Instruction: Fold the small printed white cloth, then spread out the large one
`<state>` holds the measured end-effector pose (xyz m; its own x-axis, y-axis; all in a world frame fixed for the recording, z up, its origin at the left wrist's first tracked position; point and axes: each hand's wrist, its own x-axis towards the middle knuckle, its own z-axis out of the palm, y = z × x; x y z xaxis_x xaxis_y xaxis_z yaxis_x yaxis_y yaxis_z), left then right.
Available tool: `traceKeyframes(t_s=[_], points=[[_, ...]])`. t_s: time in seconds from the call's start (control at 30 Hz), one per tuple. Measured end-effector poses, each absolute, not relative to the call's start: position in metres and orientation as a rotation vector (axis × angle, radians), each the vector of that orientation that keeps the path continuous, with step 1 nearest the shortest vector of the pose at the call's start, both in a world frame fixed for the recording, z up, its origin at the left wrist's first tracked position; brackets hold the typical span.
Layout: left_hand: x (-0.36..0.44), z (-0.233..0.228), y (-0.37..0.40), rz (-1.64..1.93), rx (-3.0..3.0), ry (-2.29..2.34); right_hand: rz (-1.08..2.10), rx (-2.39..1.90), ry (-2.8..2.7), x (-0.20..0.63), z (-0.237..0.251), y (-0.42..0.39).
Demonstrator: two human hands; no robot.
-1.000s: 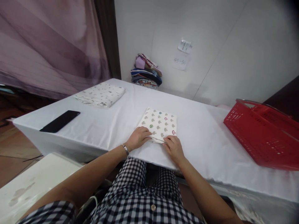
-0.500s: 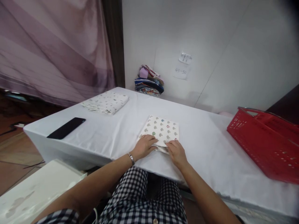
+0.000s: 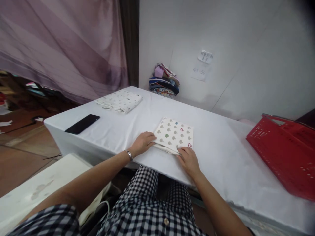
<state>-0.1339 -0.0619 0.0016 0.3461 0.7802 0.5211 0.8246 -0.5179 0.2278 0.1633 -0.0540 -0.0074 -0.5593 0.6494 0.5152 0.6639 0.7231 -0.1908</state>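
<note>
Patterned cloth (image 3: 173, 133), folded into a flat block, lies near the front edge of the white-covered worktop (image 3: 216, 157), between the hands. Left hand (image 3: 142, 143) is at its near-left corner, fingertips touching; cannot tell if that grip pinches or only rests. Right hand (image 3: 189, 160) pinches the near-right corner lightly, fingers on top, thumb at the edge.

Step in hand looks like squaring the near edge, where the layers show a bit uneven. Best done with light, even pressure from both sides: line up the lower layers under the top one, then smooth outward from the middle. Tugging one corner harder would probably skew the block (thin fabric, by the look of it).

Around: second cloth (image 3: 120, 101), also folded, toward the far left; phone (image 3: 82, 124) near the left end; red basket (image 3: 283, 154) at right. All three sit apart from the block, so none blocks the hands. Pile (image 3: 164, 80) of fabrics beyond the far edge, by the wall (image 3: 233, 42); what it rests on is hidden. Front edge is close, so drawing the cloth nearer leaves little support.
</note>
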Motion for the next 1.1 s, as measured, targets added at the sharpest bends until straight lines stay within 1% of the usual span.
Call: traceKeyframes(t_s=[0.13, 0.23, 0.4, 0.57, 0.67, 0.77, 0.9, 1.1], points=[[-0.133, -0.005, -0.068, -0.947, -2.429, -1.657, -0.110, -1.030, -2.346, 0.155, -0.008, -0.055], [-0.121, -0.008, -0.067, -1.083, -2.359, -1.771, -0.176, -1.000, -2.346, 0.152, -0.010, -0.054], [-0.111, -0.006, -0.061, -1.316, -2.230, -1.816, -0.194, -0.929, -2.299, 0.154, -0.013, -0.050], [-0.121, -0.007, -0.066, -1.235, -2.416, -1.878, -0.140, -0.953, -2.337, 0.155, -0.010, -0.051], [-0.127, -0.004, -0.071, -1.235, -2.472, -1.769, -0.056, -1.002, -2.353, 0.153, -0.002, -0.051], [-0.126, 0.002, -0.073, -1.127, -2.516, -1.608, 0.013, -1.058, -2.354, 0.149, 0.007, -0.049], [-0.119, 0.009, -0.066, -0.979, -2.605, -1.538, -0.022, -1.049, -2.401, 0.139, 0.012, -0.044], [-0.109, 0.004, -0.054, -0.988, -2.639, -1.593, -0.113, -0.994, -2.338, 0.131, 0.007, -0.044]])
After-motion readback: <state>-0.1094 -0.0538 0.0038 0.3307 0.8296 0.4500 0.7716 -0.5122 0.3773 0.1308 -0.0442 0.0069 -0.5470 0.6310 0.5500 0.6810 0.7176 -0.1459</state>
